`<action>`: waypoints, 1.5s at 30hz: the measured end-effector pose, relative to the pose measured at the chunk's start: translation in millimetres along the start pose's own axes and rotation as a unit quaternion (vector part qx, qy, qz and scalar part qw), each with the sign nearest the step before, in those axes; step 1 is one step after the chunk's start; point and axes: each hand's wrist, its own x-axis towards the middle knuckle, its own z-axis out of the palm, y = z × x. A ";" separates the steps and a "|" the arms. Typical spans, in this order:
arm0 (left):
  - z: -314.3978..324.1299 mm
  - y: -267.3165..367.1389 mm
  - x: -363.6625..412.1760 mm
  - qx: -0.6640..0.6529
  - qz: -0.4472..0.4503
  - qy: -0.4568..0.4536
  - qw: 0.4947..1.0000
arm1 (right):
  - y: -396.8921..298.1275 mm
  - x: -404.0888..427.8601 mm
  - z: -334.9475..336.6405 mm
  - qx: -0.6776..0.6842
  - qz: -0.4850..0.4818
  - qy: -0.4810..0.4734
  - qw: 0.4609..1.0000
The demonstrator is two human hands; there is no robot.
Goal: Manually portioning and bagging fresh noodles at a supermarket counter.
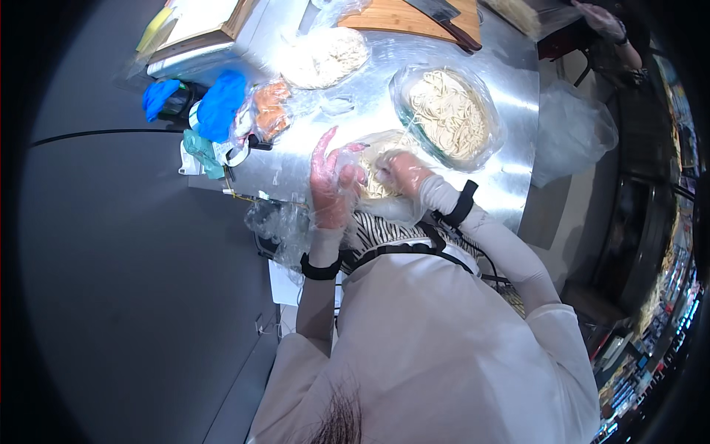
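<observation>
Both of my hands wear clear plastic gloves. My left hand (331, 180) is raised at the left side of a clear plastic bag of pale noodles (381, 186), its fingers apart and nothing plainly in them. My right hand (409, 171) reaches over the same bag from the right, fingers curled down at the noodles. Whether it pinches any is hidden by the hand. The bag lies at the near edge of the steel table, against my apron. Just beyond my right hand stands an oval container of noodles (452, 114), lined with clear plastic.
Another bag of pale noodles (327, 58) lies farther back. Behind it, a cleaver (444, 19) rests on a wooden cutting board (377, 19). Bagged orange food (272, 110) and blue plastic (222, 105) sit left on the steel table (510, 127). Another person's gloved hand (602, 21) shows at upper right.
</observation>
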 end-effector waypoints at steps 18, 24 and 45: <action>-0.3 1.2 -2.7 0.018 -0.018 -0.013 1.000 | -1.5 4.2 4.5 -0.064 0.076 -0.037 0.994; -6.2 -8.8 -0.7 0.035 0.002 -0.028 0.999 | -32.5 7.2 10.3 0.106 0.033 -0.215 0.970; -48.2 58.7 42.6 0.538 0.256 0.034 0.802 | -23.5 -97.6 -147.3 -0.398 -0.074 -0.001 0.915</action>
